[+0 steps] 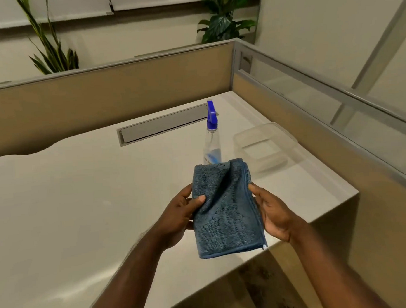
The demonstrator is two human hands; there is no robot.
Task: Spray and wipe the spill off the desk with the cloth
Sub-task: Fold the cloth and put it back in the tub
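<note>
A folded blue cloth (226, 211) is held up above the white desk (82, 195) near its front right corner. My left hand (179, 216) grips the cloth's left edge with the thumb on top. On the right edge, my right hand (273, 213) holds the cloth. Behind the cloth a clear spray bottle (212, 146) with a blue trigger head stands upright on the desk; its base is hidden by the cloth. A faint small mark (105, 202) shows on the desk left of my hands; I cannot tell whether it is the spill.
A clear plastic container (265, 146) sits right of the bottle. A grey cable flap (163, 126) lies in the desk's back. Tan partition walls (100, 95) close off the back and right sides. Plants (223, 21) stand behind the partition. The desk's front edge runs diagonally below my forearms.
</note>
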